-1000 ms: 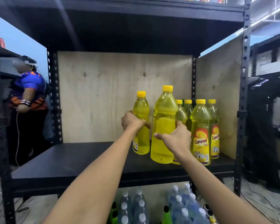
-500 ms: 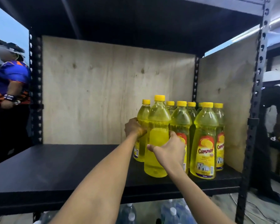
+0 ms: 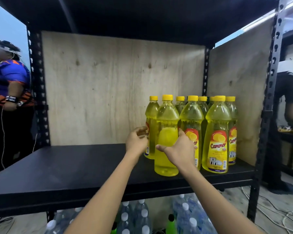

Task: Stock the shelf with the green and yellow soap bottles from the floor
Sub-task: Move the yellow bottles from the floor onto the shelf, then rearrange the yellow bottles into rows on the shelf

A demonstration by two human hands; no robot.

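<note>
We see the left hand (image 3: 137,141) loosely open beside a rear yellow-capped clear plastic soap bottle (image 3: 151,127), right hand (image 3: 179,149) open, spread against the front unlabelled yellow bottle (image 3: 167,137); both stand upright on the black metal shelf (image 3: 74,169).

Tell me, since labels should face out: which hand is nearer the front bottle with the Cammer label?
Right. The right hand is nearer the labelled bottle; the left hand is farther left.
</note>
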